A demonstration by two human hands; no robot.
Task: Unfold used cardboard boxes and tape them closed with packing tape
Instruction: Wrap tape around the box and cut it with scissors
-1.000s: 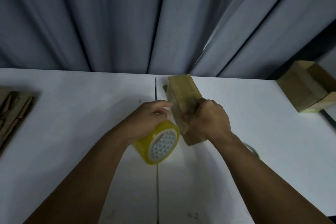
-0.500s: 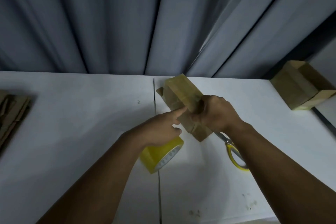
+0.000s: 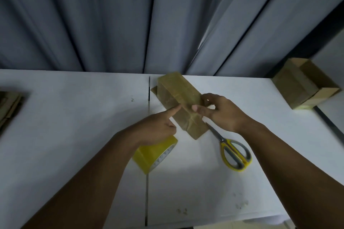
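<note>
A small brown cardboard box (image 3: 178,89), wrapped in glossy tape, lies slantwise on the white table (image 3: 74,117). My left hand (image 3: 158,126) presses its straight index finger on the box's near side, with the other fingers curled. A yellow packing tape roll (image 3: 154,154) sits right under that wrist; no grip on it shows. My right hand (image 3: 219,113) holds the box's right side, thumb on top and fingers behind it.
Yellow-handled scissors (image 3: 230,148) lie to the right of the box, blades pointing at it. Another cardboard box (image 3: 301,87) stands at the far right table edge. Flattened cardboard (image 3: 9,106) lies at the left edge. Grey curtains hang behind the table.
My left hand dropped from gripping the roll at the box to pressing one finger on the box, the roll now below the wrist. My right hand slid right, uncovering the scissors.
</note>
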